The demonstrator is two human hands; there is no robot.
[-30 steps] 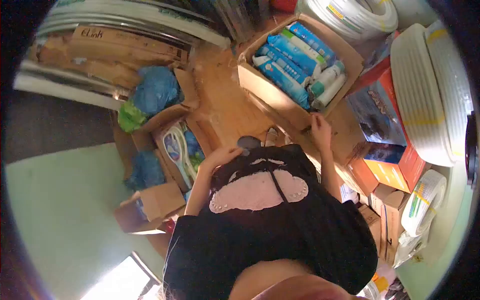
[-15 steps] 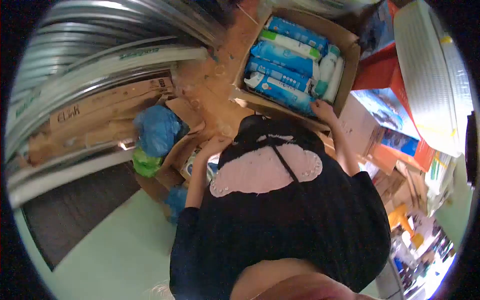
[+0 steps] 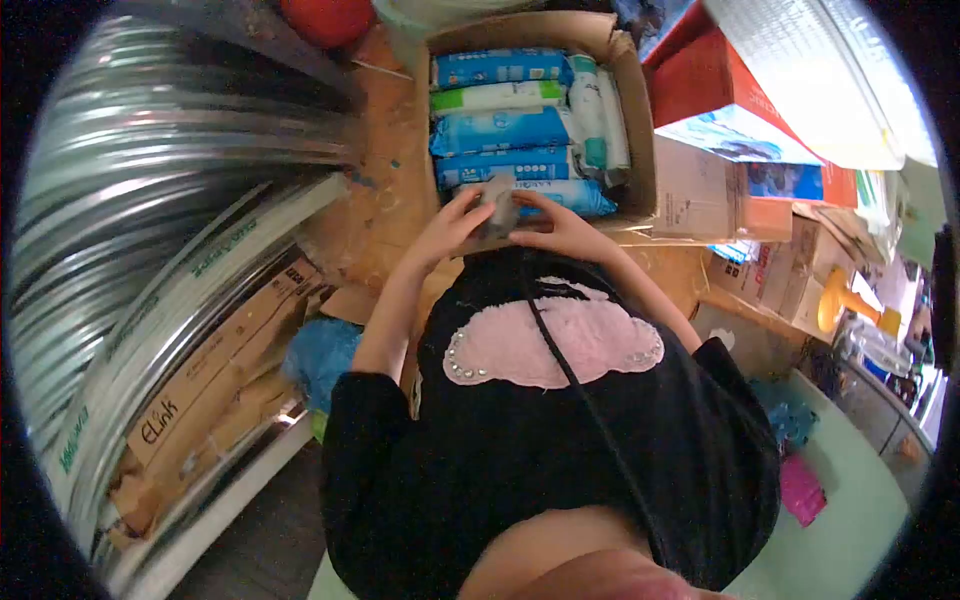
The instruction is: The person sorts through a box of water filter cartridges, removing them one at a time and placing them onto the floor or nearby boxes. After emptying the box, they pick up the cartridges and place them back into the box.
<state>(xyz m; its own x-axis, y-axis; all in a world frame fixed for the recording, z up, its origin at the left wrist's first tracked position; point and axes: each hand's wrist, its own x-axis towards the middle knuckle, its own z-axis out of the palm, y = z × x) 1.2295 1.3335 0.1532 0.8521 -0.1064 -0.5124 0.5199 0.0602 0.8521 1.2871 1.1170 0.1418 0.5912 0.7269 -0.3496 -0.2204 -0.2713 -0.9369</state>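
A cardboard box (image 3: 640,120) stands in front of me, filled with several blue soft packs (image 3: 500,133) that look like wet wipes. A green-and-white pack (image 3: 500,96) lies among them, and white-and-teal packs (image 3: 588,112) stand along the right side. Over the box's near edge, my left hand (image 3: 452,228) has its fingers closed on a small crumpled grey item (image 3: 498,207), whose kind I cannot make out. My right hand (image 3: 562,232) is close against the item's right side, thumb and fingers apart, by the nearest blue pack (image 3: 575,196).
Bundled shiny pipes or profiles (image 3: 180,130) and a long carton (image 3: 215,365) fill the left. A blue plastic bag (image 3: 322,355) lies beside me. At right are a red-and-white box (image 3: 735,95), brown cartons (image 3: 695,190) and a yellow object (image 3: 838,300). A red round object (image 3: 328,18) sits behind.
My left hand has risen from beside my body to the box's near edge and now holds the grey item. My right hand has come inward from the box's near right corner. The view has turned.
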